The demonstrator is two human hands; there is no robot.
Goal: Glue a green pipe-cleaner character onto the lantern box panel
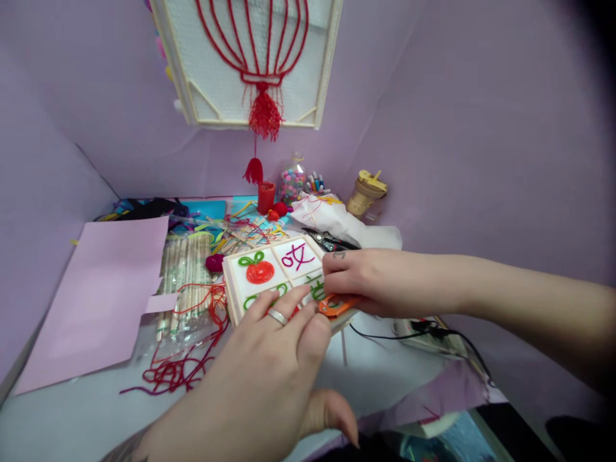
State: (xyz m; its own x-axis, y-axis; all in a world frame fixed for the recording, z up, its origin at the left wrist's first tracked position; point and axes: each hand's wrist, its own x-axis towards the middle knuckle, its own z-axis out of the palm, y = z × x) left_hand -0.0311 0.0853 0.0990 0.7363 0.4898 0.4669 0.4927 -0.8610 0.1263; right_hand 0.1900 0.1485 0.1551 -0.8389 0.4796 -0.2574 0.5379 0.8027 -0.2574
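Observation:
A framed craft board (231,300) lies on the table, split into panels by pale wooden strips. One panel shows a red fruit (260,272) with green leaves, another a purple character (298,256), and green yarn shapes fill the lower ones. Over its near edge rests my left hand (283,359), fingers stretched out on the lower panels and thumb apart. My right hand (359,280) is closed on an orange utility knife (337,306), whose end lies at the lower right panel. The knife's blade tip cannot be made out, and my hands hide part of the lower panels.
Left of the board are a pink sheet (96,295), bagged wooden sticks (185,276) and tangled red yarn (176,372). Behind it stand black-handled pliers (330,240), a pom-pom jar (292,181) and a lidded cup (366,194). A power strip (428,340) with black cord lies right.

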